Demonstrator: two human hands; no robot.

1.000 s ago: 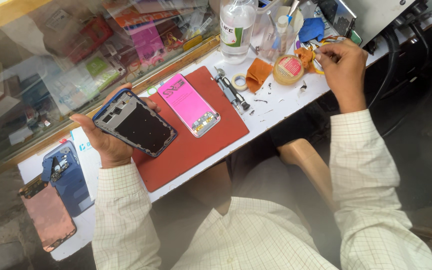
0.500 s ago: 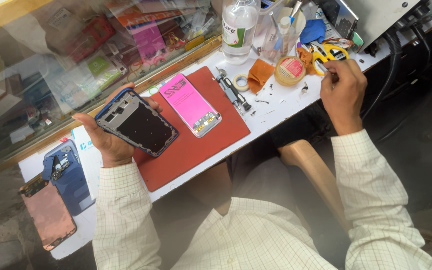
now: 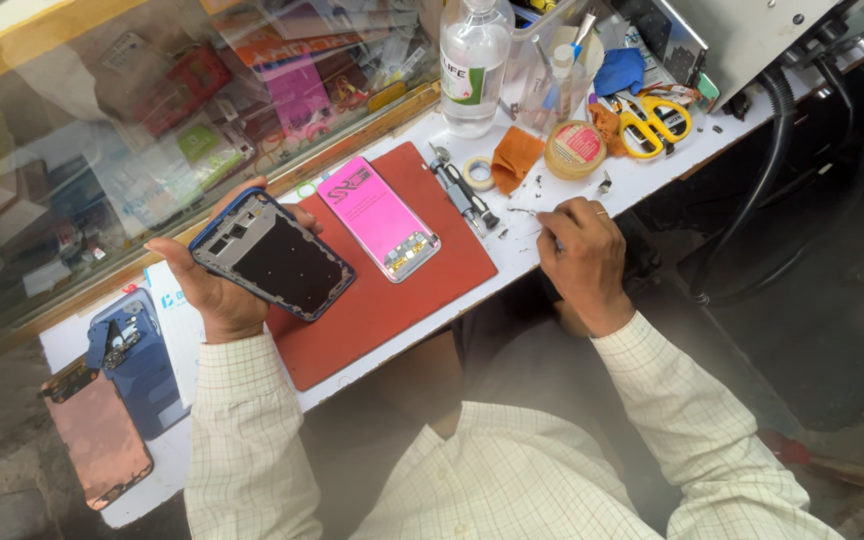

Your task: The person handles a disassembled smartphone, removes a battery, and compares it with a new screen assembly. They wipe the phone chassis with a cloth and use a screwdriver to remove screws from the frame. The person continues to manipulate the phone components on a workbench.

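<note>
Seen from above: white bench [image 3: 642, 180], far edge lost under a glass-fronted case whose contents blur behind reflections. On the bench, a red mat [image 3: 392, 300], taken here as the landmark. Just left of the mat, a blue phone shell [image 3: 137, 365] lying open, and beyond that a rose-coloured back panel [image 3: 100, 440], its lower corner overhanging the bench edge. Flat on the mat's upper middle, a pink-backed screen panel [image 3: 377, 217]. Held over the mat's left part, tilted, a dark phone frame [image 3: 274, 255] with blue rim, gripped from beneath by the left hand [image 3: 217, 290], fingers wrapped round its edges, palm hidden behind the frame. Right of the mat, the right hand [image 3: 582, 255] resting knuckles-up on the bench, fingers curled closed; whatever sits between the fingertips too small and covered to make out. Up and right of the mat: clear bottle [image 3: 472, 60], top cut off by the picture edge; yellow-handled scissors [image 3: 652, 120]; round tin [image 3: 574, 148]; orange cloth [image 3: 517, 157]; small tape roll [image 3: 478, 172]; a metal tool [image 3: 462, 190] at the mat's right edge.
</note>
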